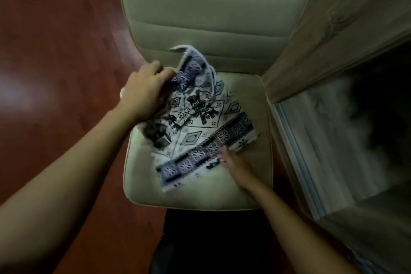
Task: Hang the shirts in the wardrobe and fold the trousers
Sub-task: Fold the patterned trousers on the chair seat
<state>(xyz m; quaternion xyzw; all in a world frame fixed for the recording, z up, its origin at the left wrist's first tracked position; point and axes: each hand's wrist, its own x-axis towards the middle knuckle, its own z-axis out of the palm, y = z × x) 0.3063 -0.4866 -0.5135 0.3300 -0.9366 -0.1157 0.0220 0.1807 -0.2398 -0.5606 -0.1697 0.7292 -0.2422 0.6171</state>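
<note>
Blue-and-white patterned garment (200,122) lies on a pale chair seat (244,187). Left hand (144,91) bunches its far-left part in closed fingers; right hand (235,165), fingers spread, presses flat on its near-right edge.

A pale, cream-coloured padded chair (200,18) stands in the middle of the room, its backrest stitched into broad horizontal ribs and its square seat cushion rounded at the corners. Beneath and to the left of it spreads a glossy reddish-brown wooden floor (55,51), catching a soft patch of light. Just beside the chair on the right rises a light wood-grain panel (333,29), with dim, blurred shelving below.
</note>
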